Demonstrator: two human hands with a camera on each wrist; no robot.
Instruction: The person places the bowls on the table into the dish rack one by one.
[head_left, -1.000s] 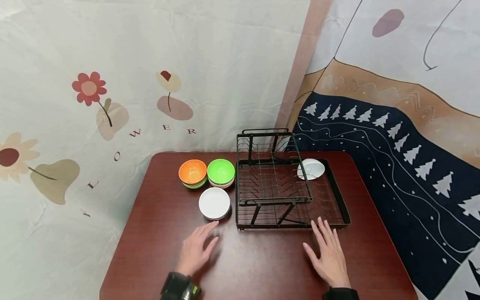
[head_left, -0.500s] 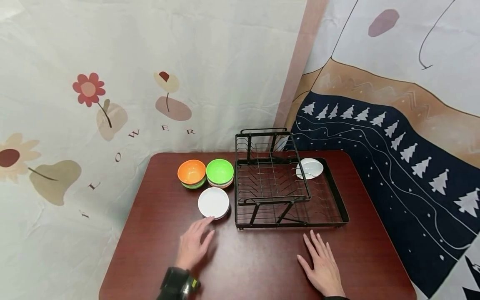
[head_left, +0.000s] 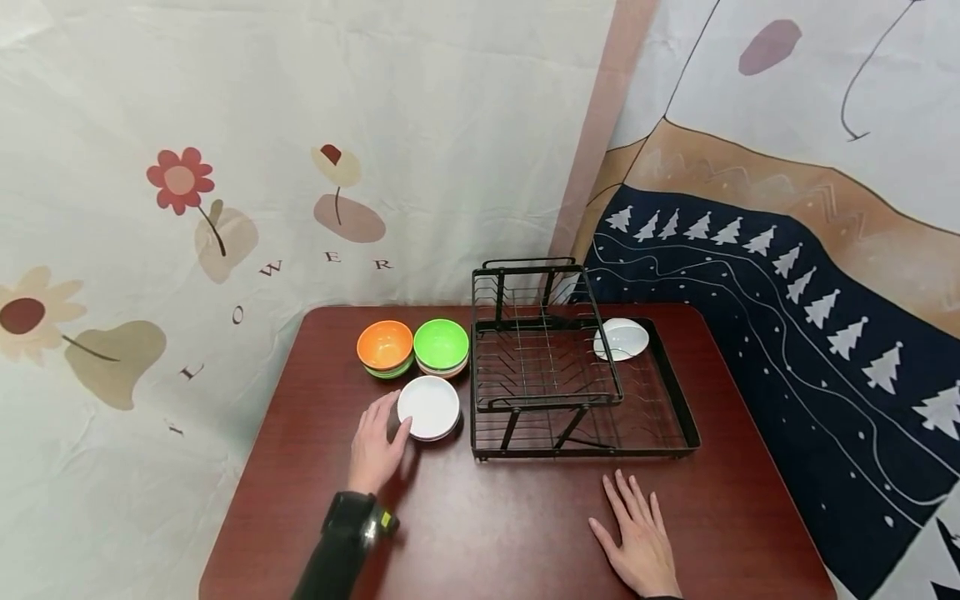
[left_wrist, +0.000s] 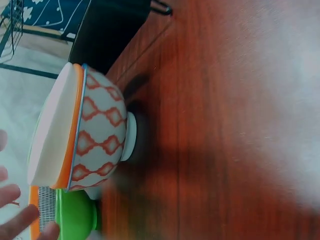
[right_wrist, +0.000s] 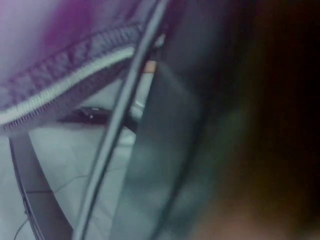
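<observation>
A stack of bowls stands near the middle of the table, a white bowl (head_left: pixel 428 407) on top. In the left wrist view, an orange rim shows under the white bowl (left_wrist: pixel 52 130), and below it a white bowl with a red-orange pattern (left_wrist: pixel 100 130). My left hand (head_left: pixel 377 443) is at the stack's left side, thumb and fingers apart around the rim; contact cannot be made out. My right hand (head_left: pixel 636 542) lies with spread fingers at the table's front right, holding nothing. The right wrist view is blurred and does not show its work.
Behind the white stack are an orange bowl (head_left: pixel 385 345) on a green one, and a green bowl (head_left: pixel 441 343) on another stack. A black two-tier dish rack (head_left: pixel 585 451) stands to the right, with a white bowl (head_left: pixel 624 338) in its lower tier. A patterned cloth hangs behind.
My left hand has moved up and forward to the left side of the white bowl stack. My right hand has drawn back from the rack's front edge towards me.
</observation>
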